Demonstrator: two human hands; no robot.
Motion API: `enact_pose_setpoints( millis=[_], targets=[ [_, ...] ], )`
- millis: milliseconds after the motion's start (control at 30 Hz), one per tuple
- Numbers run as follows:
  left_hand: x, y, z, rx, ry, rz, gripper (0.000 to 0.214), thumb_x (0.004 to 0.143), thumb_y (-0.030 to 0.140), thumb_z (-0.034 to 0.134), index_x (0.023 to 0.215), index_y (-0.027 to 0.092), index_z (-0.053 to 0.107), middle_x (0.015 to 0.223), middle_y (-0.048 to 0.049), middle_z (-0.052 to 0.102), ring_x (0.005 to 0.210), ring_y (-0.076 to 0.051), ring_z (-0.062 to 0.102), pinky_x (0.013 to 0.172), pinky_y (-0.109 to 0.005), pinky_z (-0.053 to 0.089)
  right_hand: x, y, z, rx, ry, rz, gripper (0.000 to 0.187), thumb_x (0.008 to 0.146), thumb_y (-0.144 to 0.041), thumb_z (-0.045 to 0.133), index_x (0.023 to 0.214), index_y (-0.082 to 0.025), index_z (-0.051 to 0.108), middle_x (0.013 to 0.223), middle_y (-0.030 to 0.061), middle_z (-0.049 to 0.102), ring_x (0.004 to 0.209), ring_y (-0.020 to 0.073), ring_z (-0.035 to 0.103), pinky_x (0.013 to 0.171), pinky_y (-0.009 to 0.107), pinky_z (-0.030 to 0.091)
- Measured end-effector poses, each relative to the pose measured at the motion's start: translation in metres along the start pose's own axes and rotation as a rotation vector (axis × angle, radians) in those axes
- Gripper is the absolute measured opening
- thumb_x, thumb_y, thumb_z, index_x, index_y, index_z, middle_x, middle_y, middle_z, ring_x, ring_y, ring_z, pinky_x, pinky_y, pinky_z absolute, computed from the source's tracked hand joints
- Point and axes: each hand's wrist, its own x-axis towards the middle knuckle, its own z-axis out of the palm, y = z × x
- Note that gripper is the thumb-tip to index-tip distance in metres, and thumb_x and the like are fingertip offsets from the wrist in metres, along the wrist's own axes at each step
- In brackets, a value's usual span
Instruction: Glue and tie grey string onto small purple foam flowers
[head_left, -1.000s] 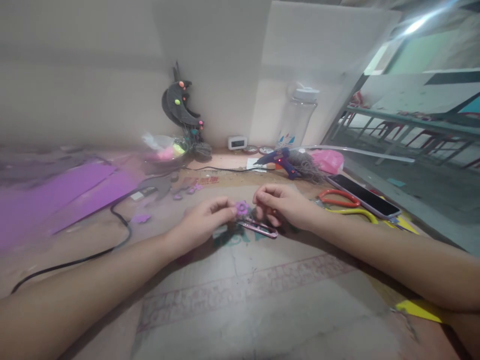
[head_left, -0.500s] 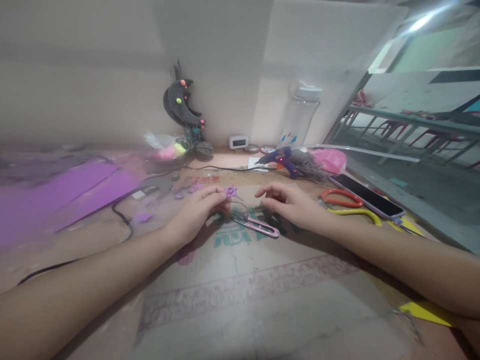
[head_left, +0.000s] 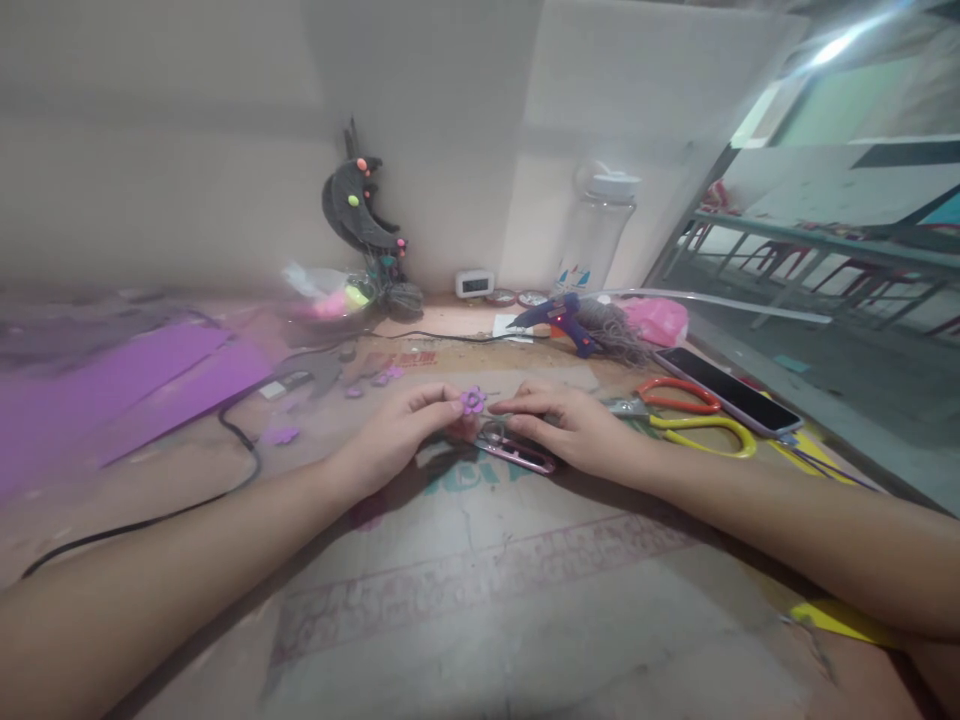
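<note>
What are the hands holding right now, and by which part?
The left hand pinches the small purple flower-shaped piece by its left edge. Whether the right hand, close beside it, grips anything cannot be told.

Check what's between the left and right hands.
Head view: small purple petalled flower pinched in the left hand, slim pink-handled snips nearer the camera. Whether the right hand touches either is unclear.

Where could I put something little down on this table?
Best on the pale printed sheet, between the left forearm and right forearm, nearside of the slim pink metal tool. It's crowded right by the black-screened phone, behind by the dark blue glue gun and grey yarn, left by flat purple sheets.
</note>
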Motion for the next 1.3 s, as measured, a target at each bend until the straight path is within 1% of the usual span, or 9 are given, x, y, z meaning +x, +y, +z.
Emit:
enact_pose_setpoints(
  millis=[200, 333, 467, 700, 867, 1000, 1067, 1200, 1300],
  targets=[
    [-0.001, 0.001, 0.002, 0.013, -0.018, -0.018, 0.019, 0.084, 0.031, 0.060, 0.070, 0.018, 0.060, 0.073, -0.0026, 0.066, 0.074, -0.016, 0.061, 0.075, -0.030, 0.047, 0.001, -0.004, 0.001, 0.149, 0.021, 0.142, 0.027, 0.087, -0.033, 0.059, 0.106, -0.020, 0.073, 0.095, 0.0046, 0.071, 0.083, 0.0165, 0.063, 0.075, 0.028, 0.047],
    [-0.002, 0.001, 0.002, 0.078, -0.021, -0.033, 0.020, 0.084, 0.033, 0.060, 0.070, 0.019, 0.061, 0.075, -0.0041, 0.067, 0.076, -0.018, 0.062, 0.078, -0.033, 0.048, 0.003, 0.000, 0.003, 0.304, 0.055, 0.267, 0.019, 0.081, -0.035, 0.064, 0.086, -0.018, 0.072, 0.084, 0.0027, 0.071, 0.074, 0.0153, 0.062, 0.068, 0.027, 0.047],
    [-0.002, 0.001, 0.001, 0.119, -0.035, -0.036, 0.021, 0.084, 0.034, 0.060, 0.071, 0.019, 0.062, 0.075, -0.0045, 0.068, 0.077, -0.019, 0.063, 0.079, -0.033, 0.048, 0.003, 0.003, 0.003, 0.377, 0.111, 0.273, 0.021, 0.080, -0.038, 0.063, 0.080, -0.018, 0.067, 0.069, -0.0007, 0.063, 0.063, 0.0127, 0.056, 0.058, 0.025, 0.042],
    [-0.001, 0.002, 0.003, 0.103, 0.042, -0.008, 0.019, 0.082, 0.033, 0.062, 0.070, 0.018, 0.061, 0.073, -0.0031, 0.066, 0.074, -0.018, 0.062, 0.075, -0.031, 0.047, 0.001, 0.003, -0.005, 0.194, 0.153, 0.184, 0.033, 0.091, -0.043, 0.048, 0.073, -0.018, 0.059, 0.066, -0.0004, 0.056, 0.063, 0.0129, 0.052, 0.058, 0.025, 0.039],
    [0.001, 0.004, 0.000, 0.180, 0.151, 0.055, 0.021, 0.082, 0.034, 0.059, 0.069, 0.018, 0.062, 0.074, -0.0031, 0.066, 0.076, -0.018, 0.061, 0.074, -0.030, 0.048, -0.009, -0.013, -0.008, -0.172, -0.102, 0.014, 0.031, 0.078, -0.046, 0.071, 0.087, -0.020, 0.057, 0.078, 0.0012, 0.063, 0.067, 0.0151, 0.054, 0.059, 0.026, 0.038],
    [0.001, 0.003, -0.001, 0.195, 0.161, 0.072, 0.020, 0.082, 0.033, 0.059, 0.069, 0.018, 0.061, 0.074, -0.0020, 0.065, 0.076, -0.018, 0.061, 0.074, -0.029, 0.047, -0.017, -0.019, -0.005, -0.454, -0.146, -0.176, 0.018, 0.090, -0.022, 0.056, 0.108, -0.019, 0.059, 0.093, 0.0069, 0.066, 0.083, 0.0192, 0.059, 0.073, 0.031, 0.043],
    [0.002, 0.003, -0.001, 0.202, 0.184, 0.086, 0.019, 0.082, 0.033, 0.059, 0.070, 0.018, 0.061, 0.075, -0.0015, 0.065, 0.077, -0.017, 0.061, 0.075, -0.029, 0.046, -0.021, -0.018, -0.003, -0.531, -0.160, -0.266, 0.032, 0.091, -0.010, 0.044, 0.120, -0.018, 0.056, 0.099, 0.0094, 0.064, 0.088, 0.0202, 0.059, 0.079, 0.033, 0.044],
    [0.003, 0.002, -0.001, 0.210, 0.247, 0.080, 0.019, 0.083, 0.033, 0.057, 0.071, 0.018, 0.058, 0.076, -0.0011, 0.063, 0.079, -0.017, 0.060, 0.077, -0.029, 0.044, -0.025, -0.020, -0.003, -0.501, -0.105, -0.335, 0.038, 0.085, -0.004, 0.039, 0.115, -0.016, 0.058, 0.095, 0.0100, 0.061, 0.080, 0.0194, 0.056, 0.072, 0.033, 0.044],
    [0.003, 0.004, -0.002, 0.247, 0.266, 0.088, 0.021, 0.084, 0.032, 0.055, 0.069, 0.018, 0.057, 0.074, -0.0008, 0.061, 0.078, -0.017, 0.058, 0.076, -0.029, 0.043, -0.022, -0.023, -0.009, -0.264, 0.078, -0.276, 0.035, 0.081, -0.005, 0.040, 0.108, -0.018, 0.057, 0.090, 0.0076, 0.059, 0.078, 0.0184, 0.055, 0.070, 0.032, 0.044]
  ],
)
